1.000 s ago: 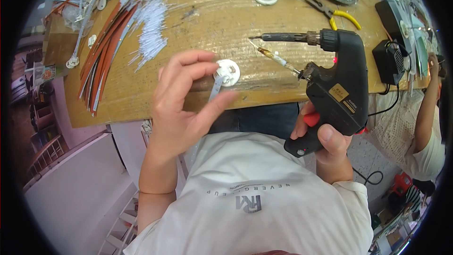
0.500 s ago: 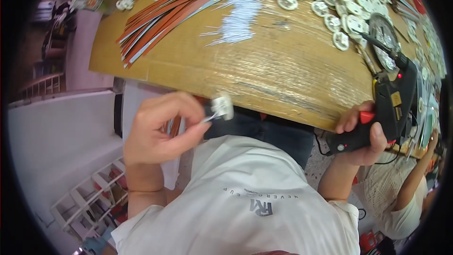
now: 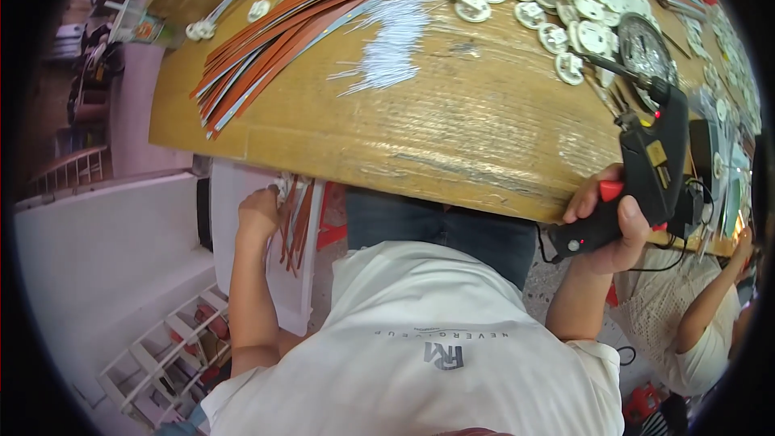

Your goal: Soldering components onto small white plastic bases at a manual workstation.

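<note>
My head-worn fisheye looks steeply down, close above the white T-shirt [image 3: 412, 307]. I face the workbench [image 3: 476, 133] ahead.

Wht s/s tee [image 3: 395, 315], dk trousers [image 3: 452, 230]

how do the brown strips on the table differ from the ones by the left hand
The table strips form a large fanned bundle on the tabletop; the bin strips show as a smaller bunch at the white bin. No hand is near the table strips; the left hand is beside the bin strips. Both are long, narrow and reddish-brown.
</note>
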A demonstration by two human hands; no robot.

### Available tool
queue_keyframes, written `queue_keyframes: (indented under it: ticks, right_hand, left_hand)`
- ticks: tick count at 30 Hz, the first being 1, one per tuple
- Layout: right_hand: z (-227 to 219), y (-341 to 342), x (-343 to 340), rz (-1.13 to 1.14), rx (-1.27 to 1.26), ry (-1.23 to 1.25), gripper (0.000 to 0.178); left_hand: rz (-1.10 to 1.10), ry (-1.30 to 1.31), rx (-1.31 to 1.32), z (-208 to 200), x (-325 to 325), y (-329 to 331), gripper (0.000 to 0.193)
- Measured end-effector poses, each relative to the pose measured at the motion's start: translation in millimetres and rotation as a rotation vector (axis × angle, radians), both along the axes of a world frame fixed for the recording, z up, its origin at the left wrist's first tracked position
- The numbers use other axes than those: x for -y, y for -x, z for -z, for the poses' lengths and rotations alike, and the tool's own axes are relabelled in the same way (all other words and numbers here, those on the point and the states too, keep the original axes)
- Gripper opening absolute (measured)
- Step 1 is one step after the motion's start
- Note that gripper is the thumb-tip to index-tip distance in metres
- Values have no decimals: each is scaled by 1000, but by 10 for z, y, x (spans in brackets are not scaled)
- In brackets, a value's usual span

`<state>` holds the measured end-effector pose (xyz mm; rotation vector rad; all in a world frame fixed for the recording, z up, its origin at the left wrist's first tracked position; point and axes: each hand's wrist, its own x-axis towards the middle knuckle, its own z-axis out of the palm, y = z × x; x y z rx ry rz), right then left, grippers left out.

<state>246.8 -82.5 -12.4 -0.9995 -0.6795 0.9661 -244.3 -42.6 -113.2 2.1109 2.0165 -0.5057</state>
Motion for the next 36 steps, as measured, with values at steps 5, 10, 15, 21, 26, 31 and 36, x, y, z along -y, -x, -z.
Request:
queue_keyframes:
  ticks: [5,10,15,21,26,31,36]
  right_hand:
    - [31,-4,32,-9,35,52,50]
    - [14,44,12,73,59,59,50]
    - [43,24,-17,81,24,48,50]
    - [-12,-33,17,59,3,88,53]
    - [49,-19,29,-81,18,119,37]
    - [39,-6,6,-139,-73,-28,31]
    - [61,-26,30,-154,-113,-57,29]
  left_hand:
    - [-29,467,565,-1050,-289,-1018,27]
    - [523,127,1222,-1673,-485,-1855,12]
    - [820,-627,813,-1507,-1411,-2564,3]
    - [1020,-598,427,-1357,-2064,-3056,9]
    - [923,-454,439,-1421,-2087,-3042,6]
    - [919,-451,703,-1408,-1968,-3091,3]
    - [810,-381,733,-1574,-1721,-3075,12]
